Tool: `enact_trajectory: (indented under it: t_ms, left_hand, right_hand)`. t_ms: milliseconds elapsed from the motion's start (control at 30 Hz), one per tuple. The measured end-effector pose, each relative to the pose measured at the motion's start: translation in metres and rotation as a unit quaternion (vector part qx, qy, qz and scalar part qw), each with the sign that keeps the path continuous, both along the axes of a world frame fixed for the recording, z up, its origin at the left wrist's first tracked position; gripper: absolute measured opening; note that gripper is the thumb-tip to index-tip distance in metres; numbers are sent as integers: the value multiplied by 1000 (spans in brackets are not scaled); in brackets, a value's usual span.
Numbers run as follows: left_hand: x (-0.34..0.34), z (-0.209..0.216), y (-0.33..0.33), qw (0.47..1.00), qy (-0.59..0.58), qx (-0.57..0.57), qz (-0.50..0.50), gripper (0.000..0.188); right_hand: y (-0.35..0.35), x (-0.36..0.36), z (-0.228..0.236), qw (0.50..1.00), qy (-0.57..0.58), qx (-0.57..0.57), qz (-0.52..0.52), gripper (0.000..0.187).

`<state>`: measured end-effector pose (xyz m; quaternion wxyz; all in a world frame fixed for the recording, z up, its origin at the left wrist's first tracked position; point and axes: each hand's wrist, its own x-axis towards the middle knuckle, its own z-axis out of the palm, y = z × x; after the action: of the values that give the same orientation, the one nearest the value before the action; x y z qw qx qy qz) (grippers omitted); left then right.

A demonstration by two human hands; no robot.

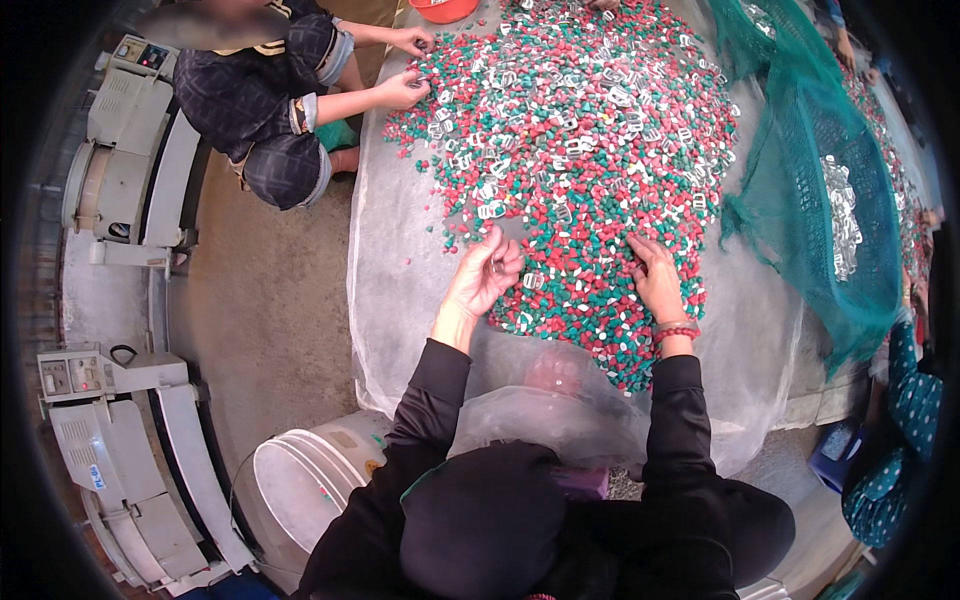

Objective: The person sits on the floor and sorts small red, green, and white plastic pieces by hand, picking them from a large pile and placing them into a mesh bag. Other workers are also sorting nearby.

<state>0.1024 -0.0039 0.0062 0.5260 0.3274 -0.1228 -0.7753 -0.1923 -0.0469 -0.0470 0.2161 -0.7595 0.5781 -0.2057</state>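
Observation:
A wide heap of small red, green and white pebble-like pieces (590,290) covers the sheet-lined work surface. Scattered through it are silver slotted buckle-like parts (574,147). My left hand (485,273) is above the heap's near left edge, fingers curled in with the thumb against them; whatever they may hold is too small to make out. One slotted buckle-like part (533,282) rests just right of that hand. On the heap's right side, my right hand (657,280) reaches forward with fingers stretched out and tips at the pieces, nothing visibly gripped.
Across the far left, another person's hands (405,90) work at the heap's edge. To the right, a green netted basket (880,190) holds silver parts. A white bucket (305,475) stands lower left, near grey machines (110,450). An orange bowl (443,10) sits at the far edge.

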Motion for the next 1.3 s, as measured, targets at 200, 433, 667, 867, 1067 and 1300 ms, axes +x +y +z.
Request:
enact_trajectory:
  t_ms: [200,433,667,867,1067,1300]
  left_hand:
    - [-11,-29,15,657,-729,-144,-131,32]
    - [-21,-44,15,638,-750,-107,-137,32]
    - [-9,12,5,995,-78,-41,42,22]
    - [-25,19,-5,975,155,-142,73,41]
    - [-22,7,-6,951,284,-58,110,38]
    - [-3,4,2,929,312,-37,197,31]
  right_hand:
    - [-1,-9,29,921,-279,270,34,69]
    - [46,67,23,968,-183,115,129,65]
    - [31,45,32,894,-406,154,-112,54]
    - [55,87,12,978,-151,98,105,61]
    - [80,124,4,975,63,-5,214,53]
    - [19,69,-4,984,119,62,115,40]
